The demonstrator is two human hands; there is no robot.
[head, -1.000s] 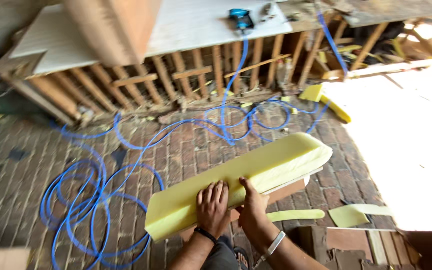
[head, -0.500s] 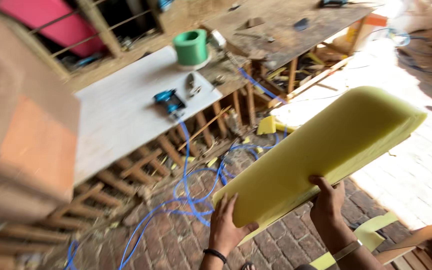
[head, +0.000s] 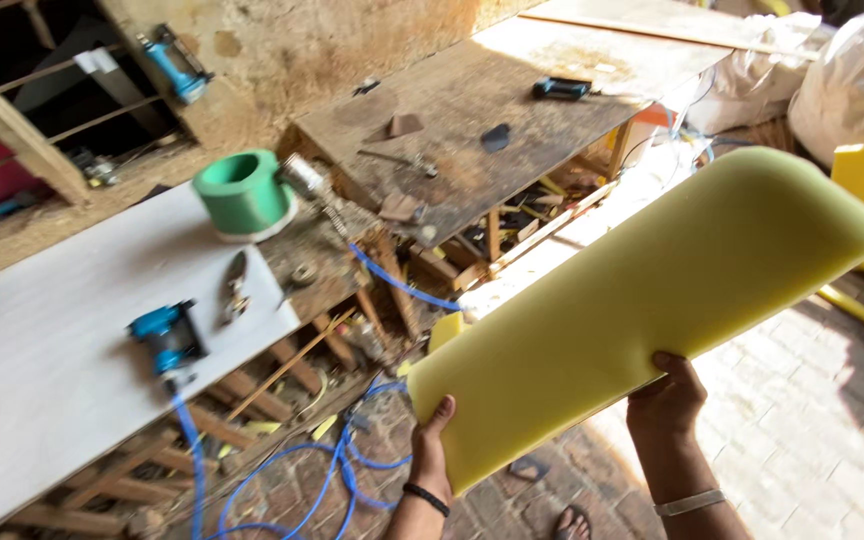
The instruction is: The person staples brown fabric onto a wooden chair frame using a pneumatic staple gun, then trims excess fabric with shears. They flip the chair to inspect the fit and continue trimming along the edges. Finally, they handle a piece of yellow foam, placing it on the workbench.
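Foam sheet (head: pixel 652 310) held tilted, left hand (head: pixel 430 452) and right hand (head: pixel 668 395) fingers clamping its lower edge.

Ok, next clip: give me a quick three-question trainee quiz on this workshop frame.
1. True or false: both hands grip the yellow foam slab.
2. Which thing lies on the white board? A) a red bucket B) a blue power tool C) a glass bottle
3. Fill in: the green roll stands at the far end of the white board, and a blue ____ runs down from the power tool.

Key: 1. True: the left hand holds the slab's near corner and the right hand its lower edge. 2. B. 3. hose.
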